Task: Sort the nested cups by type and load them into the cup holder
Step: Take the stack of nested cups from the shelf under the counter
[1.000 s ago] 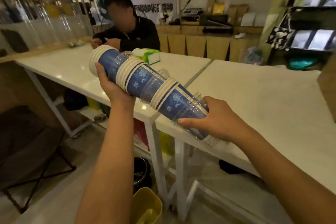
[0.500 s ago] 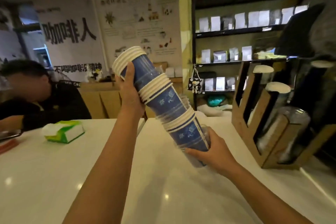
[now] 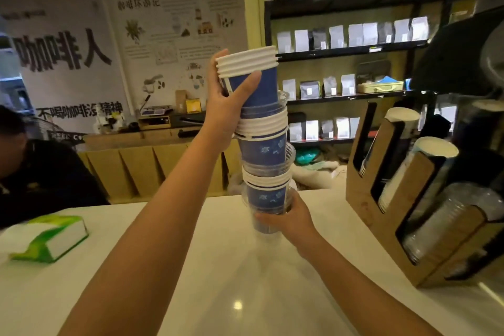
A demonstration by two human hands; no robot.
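Café worktop [image 3: 191, 267]: the stack [image 3: 263, 142], tilted before, now stands upright, base down; left hand [image 3: 231, 106] grip clamped up top, right hand [image 3: 286, 217] low; unsorted, holder [image 3: 395, 215] waits beside

You are standing in a coffee shop. Behind the white counter [image 3: 136, 267] you see dark shelves [image 3: 351, 49] lined with sealed coffee bags [image 3: 301, 40], wall posters [image 3: 174, 35] with large Chinese lettering and coffee drawings, and a scale [image 3: 154, 111] on the back counter. Beside you stands a cardboard cup holder [image 3: 409, 229] loaded with paper and clear plastic cups.
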